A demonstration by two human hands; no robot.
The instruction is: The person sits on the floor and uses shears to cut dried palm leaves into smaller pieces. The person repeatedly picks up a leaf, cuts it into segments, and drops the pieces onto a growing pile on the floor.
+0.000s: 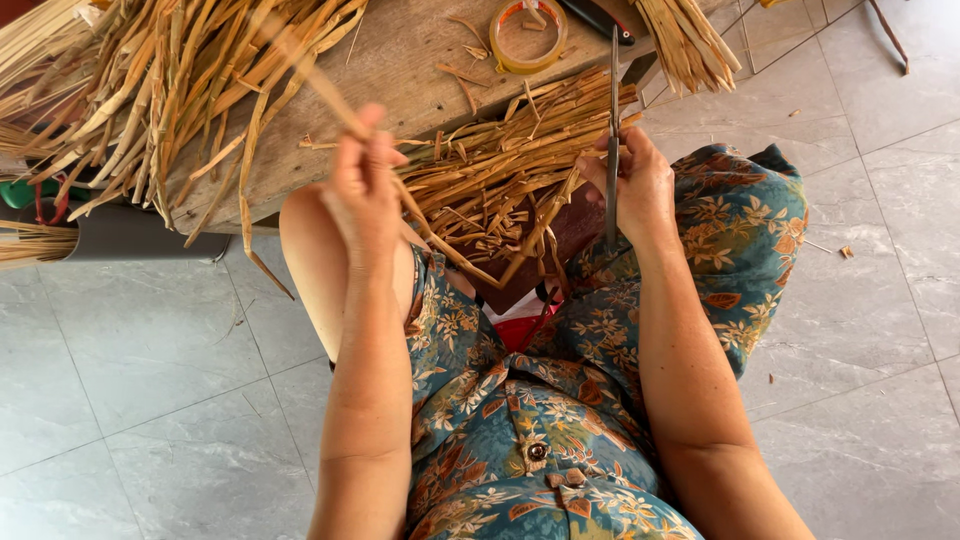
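While the left hand [362, 190] pinches 1 straw [440, 240], the right hand [635, 185] grips a knife [612, 130] against it. Cut straws [500, 160] lie on the far bench [400, 60], beside a tape roll [528, 38].

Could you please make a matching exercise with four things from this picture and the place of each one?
Things:
1. tape roll
2. long thin blade
3. bent dry reed strip
4. dry reed pile

Places:
A. in the left hand
B. far left on the wooden table
C. in the right hand
D. at the table's far edge

Pairs: 1-D, 2-C, 3-A, 4-B
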